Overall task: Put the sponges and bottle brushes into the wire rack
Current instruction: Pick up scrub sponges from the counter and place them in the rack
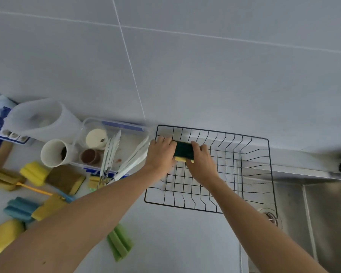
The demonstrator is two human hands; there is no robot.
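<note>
A black wire rack [250, 174] sits half on the counter and half over the sink. Both hands hold a green-topped yellow sponge [183, 150] inside the rack's far left corner: my left hand [160, 152] grips its left end, my right hand [202, 162] its right end. More sponges lie on the counter at the left: a yellow ribbed one [34, 173], a brown-topped one [65, 179], a blue one [20, 208], a green one [120, 243]. A brush with a yellow foam head [47, 207] and blue handle lies among them.
A clear plastic tray [114, 125] behind the sponges holds white tongs [110, 152], a round white lid and a brown cup. A white cup [54, 153] and a clear jug [41, 119] stand at the left. The steel sink [313, 213] lies at the right under a grey tiled wall.
</note>
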